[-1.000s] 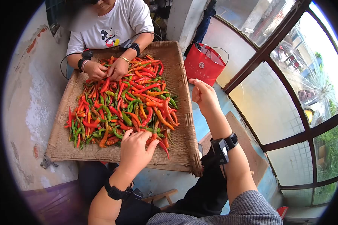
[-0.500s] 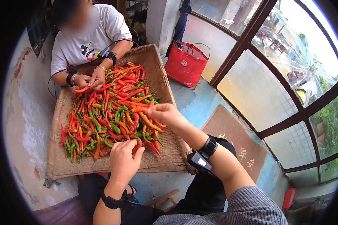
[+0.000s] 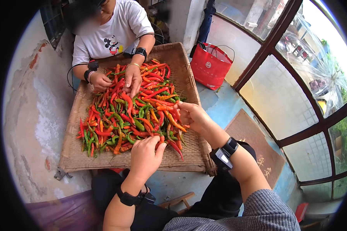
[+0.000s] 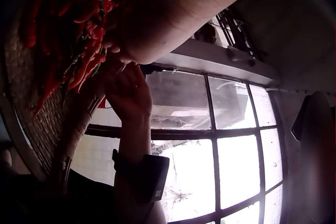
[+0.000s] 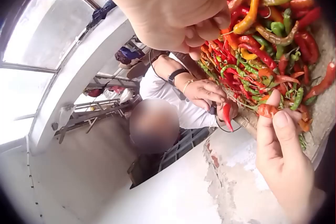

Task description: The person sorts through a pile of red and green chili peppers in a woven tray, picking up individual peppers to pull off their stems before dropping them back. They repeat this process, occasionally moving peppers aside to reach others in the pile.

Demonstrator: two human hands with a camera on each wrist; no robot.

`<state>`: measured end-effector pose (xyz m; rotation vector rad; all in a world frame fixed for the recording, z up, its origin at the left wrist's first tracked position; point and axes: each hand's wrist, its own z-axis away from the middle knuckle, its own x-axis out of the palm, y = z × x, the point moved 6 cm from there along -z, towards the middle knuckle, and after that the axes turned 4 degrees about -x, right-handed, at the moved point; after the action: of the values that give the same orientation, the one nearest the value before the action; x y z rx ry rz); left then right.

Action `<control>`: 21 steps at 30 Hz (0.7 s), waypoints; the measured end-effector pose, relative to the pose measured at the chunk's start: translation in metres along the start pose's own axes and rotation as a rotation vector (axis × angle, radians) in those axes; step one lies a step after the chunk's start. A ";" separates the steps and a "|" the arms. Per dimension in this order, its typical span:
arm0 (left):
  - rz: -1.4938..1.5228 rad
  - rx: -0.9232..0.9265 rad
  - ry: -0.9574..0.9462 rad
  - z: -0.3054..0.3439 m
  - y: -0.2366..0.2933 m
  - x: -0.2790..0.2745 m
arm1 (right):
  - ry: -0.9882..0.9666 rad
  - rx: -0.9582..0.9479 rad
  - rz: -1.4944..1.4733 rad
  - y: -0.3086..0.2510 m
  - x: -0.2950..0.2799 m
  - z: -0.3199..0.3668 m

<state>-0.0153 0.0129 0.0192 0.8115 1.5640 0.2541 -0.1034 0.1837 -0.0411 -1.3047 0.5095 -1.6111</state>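
A pile of red, orange and green chili peppers (image 3: 123, 115) covers the middle of a shallow woven tray (image 3: 75, 156). At the pile's near edge, my left hand (image 3: 145, 158) pinches an orange-red chili pepper (image 5: 266, 110) between thumb and forefinger. My right hand (image 3: 196, 117) is over the pile's right side with its fingers curled, the fingertips pinching an orange chili pepper (image 3: 177, 102). The right wrist view has this hand (image 5: 173, 8) at the top, its fingertips against the peppers. Both hands are apart from each other.
Across the tray, a person in a white shirt (image 3: 121, 29) works in the pile with both hands; one hand (image 5: 207, 94) is beside a red pepper (image 5: 227, 116). A red bag (image 3: 210, 67) stands on the floor by the window, right of the tray. A peeling wall (image 3: 34, 115) borders the left.
My right hand came from beyond the tray's right rim to the pile's right side. My left hand stayed at the near edge. The other person's hands shifted among the peppers.
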 end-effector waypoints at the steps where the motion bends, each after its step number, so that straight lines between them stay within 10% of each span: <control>1: 0.017 -0.028 -0.002 0.000 -0.002 0.001 | 0.076 -0.017 -0.011 -0.005 -0.004 0.000; 21: -0.027 0.068 0.069 0.003 0.001 -0.001 | 0.187 -0.214 -0.065 -0.035 -0.038 -0.011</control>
<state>-0.0124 0.0120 0.0195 0.8411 1.6545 0.2118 -0.1295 0.2295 -0.0369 -1.3445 0.7794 -1.7810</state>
